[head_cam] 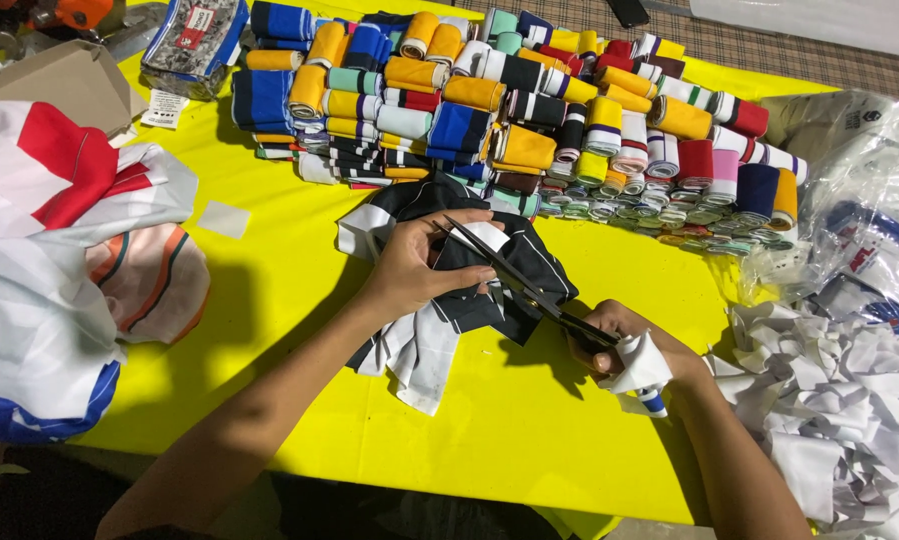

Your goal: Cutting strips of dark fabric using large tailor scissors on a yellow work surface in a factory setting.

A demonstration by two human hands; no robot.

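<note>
My left hand (416,265) grips a black and white piece of striped fabric (449,300) lying on the yellow table cover (489,430). My right hand (624,345) holds black scissors (514,278), their blades open and pointing up-left across the fabric toward my left fingers. A white cloth strip wraps around the scissor handle and my right fingers.
Several stacks of folded striped collar bands (529,110) in yellow, blue, red and white fill the far side. A heap of white scraps (839,410) and clear plastic bags (869,200) lie right. Printed fabric pieces (59,250) pile up left, beside a cardboard box (54,75).
</note>
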